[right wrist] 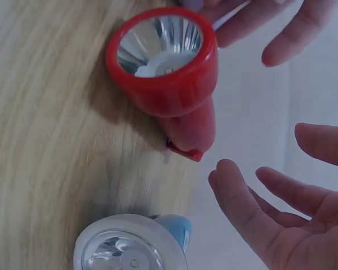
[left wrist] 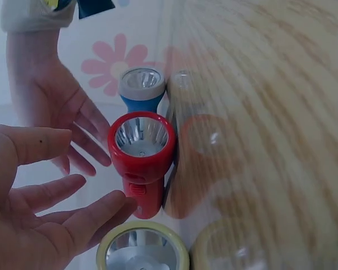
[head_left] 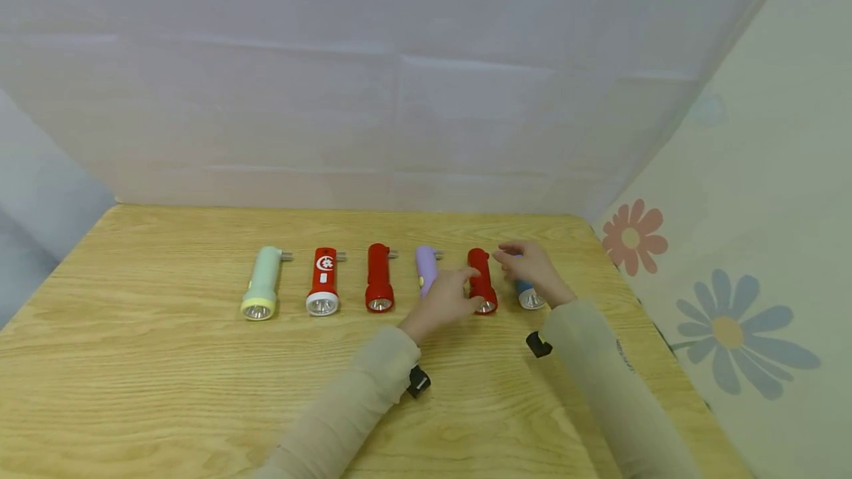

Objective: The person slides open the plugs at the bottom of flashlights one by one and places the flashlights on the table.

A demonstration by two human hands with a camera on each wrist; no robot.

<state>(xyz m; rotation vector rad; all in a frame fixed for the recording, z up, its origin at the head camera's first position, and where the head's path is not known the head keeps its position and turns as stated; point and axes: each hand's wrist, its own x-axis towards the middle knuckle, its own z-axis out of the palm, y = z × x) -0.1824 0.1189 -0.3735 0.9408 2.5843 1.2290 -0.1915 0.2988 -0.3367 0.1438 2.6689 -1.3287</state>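
Six flashlights lie in a row on the wooden table. My left hand (head_left: 442, 303), its fingers parted, hovers over the purple flashlight (head_left: 427, 265) and reaches to the near side of a red flashlight (head_left: 479, 279). Its fingertips come very close to that red body in the left wrist view; whether they touch, I cannot tell. My right hand (head_left: 530, 268) is spread above the blue flashlight (head_left: 524, 288) at the row's right end, partly covering it. In the right wrist view, the red flashlight (right wrist: 186, 95) stands clear of the right fingers, which hold nothing.
Farther left lie another red flashlight (head_left: 379, 276), a red one with a white head (head_left: 324, 276) and a pale green one (head_left: 265, 276). The wooden table (head_left: 166, 383) meets a pale wall behind, and a flower-printed sheet (head_left: 745, 168) borders its right side.
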